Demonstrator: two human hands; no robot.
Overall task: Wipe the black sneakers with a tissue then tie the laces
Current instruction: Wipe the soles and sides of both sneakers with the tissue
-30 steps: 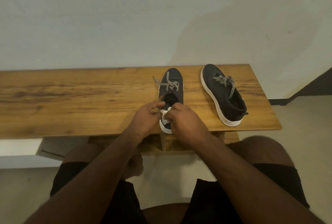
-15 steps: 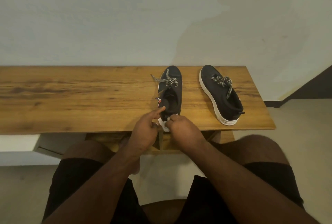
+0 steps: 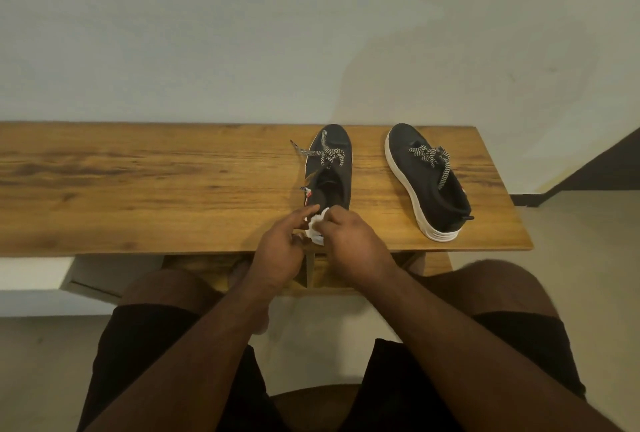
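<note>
Both hands are meeting at the near edge of the surface (image 3: 138,196), at the heel of the left sneaker (image 3: 330,175). The right hand (image 3: 353,244) is closing its fingers on a crumpled white tissue (image 3: 317,227) and pressing it against the heel; the left hand (image 3: 280,248) is sitting just beside it, index finger stretching toward the heel collar, apparently steadying the shoe, though whether it is gripping anything cannot be told. Judging by this, the wiping step is underway on this shoe, at its back end. Its patterned laces (image 3: 330,156) are lying loosely bunched, one end trailing left onto the wood. Farther right, well apart, the second sneaker (image 3: 429,182) is sitting angled, white sole showing, laces likewise loose. The next move is probably calling for working the tissue forward along the upper and sole while the other hand is bracing the shoe; tying is not yet started.
</note>
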